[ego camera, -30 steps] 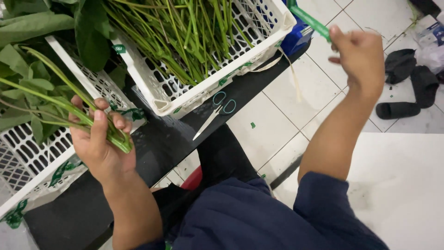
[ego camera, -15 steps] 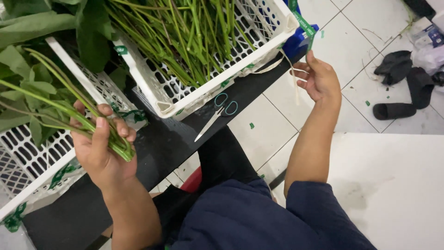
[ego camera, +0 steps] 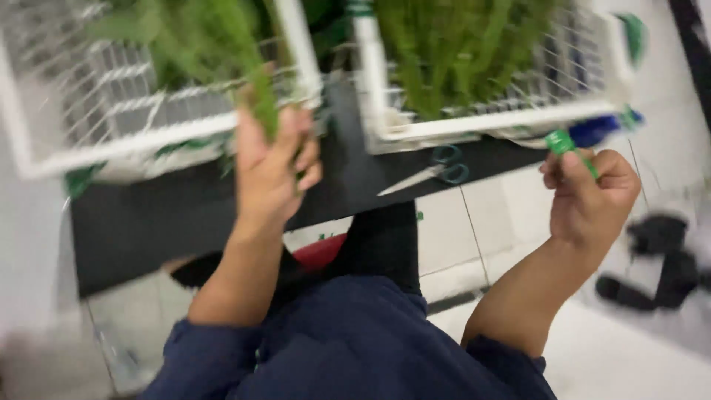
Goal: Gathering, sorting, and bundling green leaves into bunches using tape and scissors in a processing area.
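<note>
My left hand point(ego camera: 272, 164) grips a bunch of green stalks point(ego camera: 261, 100) upright, in front of the left white plastic basket point(ego camera: 159, 137). Off to the right, my right hand point(ego camera: 589, 196) is closed on a strip of green tape point(ego camera: 564, 144), just below the right white basket point(ego camera: 489, 122), which is full of green stalks. A pair of scissors point(ego camera: 429, 174) with teal handles lies on the black board point(ego camera: 148, 215) between my hands. The picture is blurred by motion.
A blue object point(ego camera: 596, 130) sits at the right basket's corner. Black sandals point(ego camera: 659, 259) lie on the white tiled floor at right. My dark blue clothing fills the bottom middle, with something red point(ego camera: 320, 252) under the board.
The view has swung, so both baskets now sit level across the top. My right hand has drawn back from the blue object with green tape in it. My left hand still holds the stalks.
</note>
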